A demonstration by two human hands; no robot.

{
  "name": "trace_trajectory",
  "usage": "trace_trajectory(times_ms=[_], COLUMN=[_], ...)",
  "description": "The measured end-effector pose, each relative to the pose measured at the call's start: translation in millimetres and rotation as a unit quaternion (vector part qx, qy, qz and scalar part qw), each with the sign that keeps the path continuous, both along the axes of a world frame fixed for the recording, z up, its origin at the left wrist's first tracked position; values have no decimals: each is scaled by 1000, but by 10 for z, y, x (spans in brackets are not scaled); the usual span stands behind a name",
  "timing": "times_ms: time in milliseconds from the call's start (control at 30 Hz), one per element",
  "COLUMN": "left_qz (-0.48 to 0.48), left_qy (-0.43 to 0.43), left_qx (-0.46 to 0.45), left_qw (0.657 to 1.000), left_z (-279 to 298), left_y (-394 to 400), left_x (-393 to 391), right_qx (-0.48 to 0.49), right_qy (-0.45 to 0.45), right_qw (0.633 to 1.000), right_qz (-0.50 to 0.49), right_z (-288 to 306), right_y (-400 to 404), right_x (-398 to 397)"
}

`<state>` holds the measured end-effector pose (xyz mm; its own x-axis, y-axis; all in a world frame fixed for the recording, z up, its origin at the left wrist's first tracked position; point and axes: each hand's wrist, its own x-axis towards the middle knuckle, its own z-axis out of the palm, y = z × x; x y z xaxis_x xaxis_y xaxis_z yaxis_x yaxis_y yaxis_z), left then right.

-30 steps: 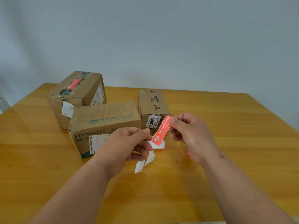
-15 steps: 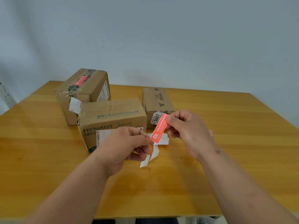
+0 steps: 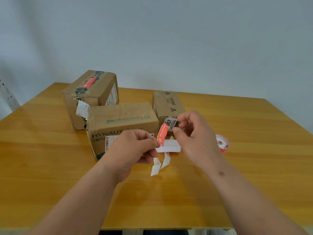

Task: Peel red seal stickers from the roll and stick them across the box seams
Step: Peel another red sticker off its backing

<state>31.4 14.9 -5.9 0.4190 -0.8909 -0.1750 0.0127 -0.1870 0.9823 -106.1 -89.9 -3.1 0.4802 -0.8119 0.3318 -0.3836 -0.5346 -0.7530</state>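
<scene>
Fingers of the left hand (image 3: 133,148) and right hand (image 3: 194,133) pinch a red sticker (image 3: 162,134), seemingly half-peeled from its white backing strip (image 3: 167,147).

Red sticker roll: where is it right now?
In the head view, the red sticker roll lies on the wooden table, to the right, just behind the right hand and apart from the cardboard boxes.

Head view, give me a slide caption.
Both hands peel a red sticker off its white backing before three boxes.
</scene>
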Motion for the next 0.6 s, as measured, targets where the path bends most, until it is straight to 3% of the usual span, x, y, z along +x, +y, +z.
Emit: trace_trajectory(times_ms=[167,400,600], left_qz=[0,-7,-15], left_qy=[-65,-158,-165], left_qx=[-3,2,11], left_qw=[998,987,986], left_z=[12,41,34], left_y=[-17,-11,-38], left_x=[-38,-52,-68], right_qx=[32,47,62], right_qy=[99,103,122], right_qw=[987,986,983], right_qz=[126,124,122], right_z=[36,45,64], right_y=[107,108,53], right_x=[-6,2,3])
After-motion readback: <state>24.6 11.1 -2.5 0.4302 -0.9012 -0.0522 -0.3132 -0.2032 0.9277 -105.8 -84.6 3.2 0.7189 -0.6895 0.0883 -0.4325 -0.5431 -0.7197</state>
